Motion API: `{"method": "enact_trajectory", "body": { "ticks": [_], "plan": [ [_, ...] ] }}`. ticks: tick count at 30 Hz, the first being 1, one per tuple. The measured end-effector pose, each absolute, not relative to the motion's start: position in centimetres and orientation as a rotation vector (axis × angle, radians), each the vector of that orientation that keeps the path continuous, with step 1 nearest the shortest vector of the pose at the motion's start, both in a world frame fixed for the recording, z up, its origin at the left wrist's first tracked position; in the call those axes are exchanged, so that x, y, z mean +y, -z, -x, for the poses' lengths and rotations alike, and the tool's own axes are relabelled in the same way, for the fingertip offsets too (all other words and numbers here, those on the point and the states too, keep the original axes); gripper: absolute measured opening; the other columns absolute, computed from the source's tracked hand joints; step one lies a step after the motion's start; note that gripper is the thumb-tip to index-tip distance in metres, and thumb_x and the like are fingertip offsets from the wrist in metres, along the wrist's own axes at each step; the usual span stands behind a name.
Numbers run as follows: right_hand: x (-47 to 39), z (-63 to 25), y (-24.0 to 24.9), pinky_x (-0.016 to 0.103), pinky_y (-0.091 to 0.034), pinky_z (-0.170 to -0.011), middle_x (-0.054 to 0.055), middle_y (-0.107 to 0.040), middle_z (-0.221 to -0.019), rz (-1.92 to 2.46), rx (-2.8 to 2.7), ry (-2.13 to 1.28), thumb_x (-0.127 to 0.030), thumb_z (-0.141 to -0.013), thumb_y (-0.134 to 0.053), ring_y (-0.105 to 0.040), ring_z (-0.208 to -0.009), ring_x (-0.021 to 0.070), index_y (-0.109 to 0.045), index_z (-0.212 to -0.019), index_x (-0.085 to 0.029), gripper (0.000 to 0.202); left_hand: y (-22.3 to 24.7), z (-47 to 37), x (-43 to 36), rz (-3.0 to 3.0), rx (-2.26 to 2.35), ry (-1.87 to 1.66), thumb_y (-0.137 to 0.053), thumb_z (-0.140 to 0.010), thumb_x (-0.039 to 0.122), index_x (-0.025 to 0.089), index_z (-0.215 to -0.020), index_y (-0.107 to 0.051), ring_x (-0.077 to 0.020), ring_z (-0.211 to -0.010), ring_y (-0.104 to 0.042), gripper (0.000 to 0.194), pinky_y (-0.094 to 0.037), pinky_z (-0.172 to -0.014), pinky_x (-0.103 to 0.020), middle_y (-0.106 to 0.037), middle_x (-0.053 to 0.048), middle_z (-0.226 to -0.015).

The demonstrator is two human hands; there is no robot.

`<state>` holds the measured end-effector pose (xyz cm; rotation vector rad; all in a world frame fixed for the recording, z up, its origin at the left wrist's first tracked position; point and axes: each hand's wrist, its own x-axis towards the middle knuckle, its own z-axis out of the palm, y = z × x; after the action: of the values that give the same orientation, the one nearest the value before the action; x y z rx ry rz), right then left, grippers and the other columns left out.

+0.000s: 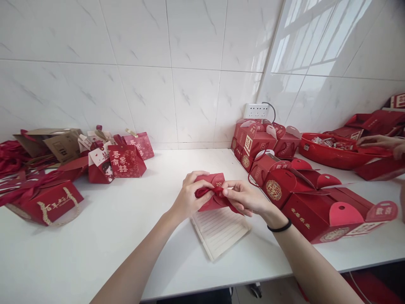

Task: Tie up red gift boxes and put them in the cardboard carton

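A small red box [209,204] with gold print stands at the middle of the white table, a red ribbon [217,191] tied over its top in what looks like a bow. My left hand [193,192] pinches the ribbon's left loop between thumb and fingers. From the right, my right hand [242,196] pinches the ribbon near its knot, its other fingers curled below. Under and in front of the box lies a lined notebook [218,232], partly covered by the box.
Red gift boxes [319,211] with handles crowd the right side. Behind them, another person's hand [381,143] is by a red basin [332,152] of wrapped items. Small finished-looking boxes [126,160], a rope-handled box [55,200] and ribbons [12,156] lie left. A socket strip [256,110] is on the wall.
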<state>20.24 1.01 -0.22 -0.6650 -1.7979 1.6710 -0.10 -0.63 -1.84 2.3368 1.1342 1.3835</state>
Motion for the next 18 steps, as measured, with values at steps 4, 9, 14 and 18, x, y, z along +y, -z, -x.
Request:
{"method": "enact_trajectory", "body": {
  "ticks": [4, 9, 14, 18],
  "plan": [
    [0.93, -20.27, 0.06, 0.015, -0.022, -0.029, -0.011, -0.037, -0.041, 0.681, -1.737, -1.709, -0.048, -0.084, -0.058, -0.029, -0.024, 0.0029, -0.042, -0.068, -0.018, 0.037, 1.77, 0.07, -0.66, -2.333, 1.133, -1.365, -0.058, -0.082, 0.022, 0.024, -0.084, -0.065, -0.0214, -0.114, -0.046, 0.007, -0.036, -0.101, -0.041, -0.052, -0.005, -0.115],
    [0.93, -20.08, -0.02, 0.014, -0.019, -0.026, -0.01, -0.036, -0.043, 0.757, -1.708, -1.587, -0.055, -0.085, -0.054, -0.03, -0.024, 0.0026, -0.037, -0.066, -0.019, 0.044, 1.71, 0.05, -0.84, -2.314, 1.14, -1.347, -0.06, -0.082, 0.027, 0.024, -0.084, -0.065, -0.0217, -0.114, -0.046, 0.007, -0.036, -0.101, -0.041, -0.053, -0.004, -0.115],
    [1.33, -20.3, 0.27, 0.013, -0.02, -0.026, -0.011, -0.038, -0.044, 0.789, -1.739, -1.486, -0.051, -0.084, -0.058, -0.033, -0.025, 0.0046, -0.047, -0.08, -0.018, 0.034, 1.54, 0.23, -0.93, -2.27, 1.089, -1.369, -0.061, -0.079, 0.024, 0.023, -0.091, -0.061, -0.0225, -0.114, -0.047, 0.012, -0.039, -0.098, -0.041, -0.053, -0.006, -0.117],
    [1.68, -20.48, 0.42, 0.014, -0.019, -0.027, -0.008, -0.043, -0.049, 0.844, -1.733, -1.391, -0.048, -0.082, -0.059, -0.035, -0.03, 0.0047, -0.051, -0.082, -0.018, 0.031, 1.41, 0.3, -0.86, -2.196, 1.083, -1.403, -0.056, -0.08, 0.022, 0.021, -0.088, -0.057, -0.0221, -0.111, -0.05, 0.008, -0.044, -0.093, -0.04, -0.055, -0.007, -0.116]
  ]
}}
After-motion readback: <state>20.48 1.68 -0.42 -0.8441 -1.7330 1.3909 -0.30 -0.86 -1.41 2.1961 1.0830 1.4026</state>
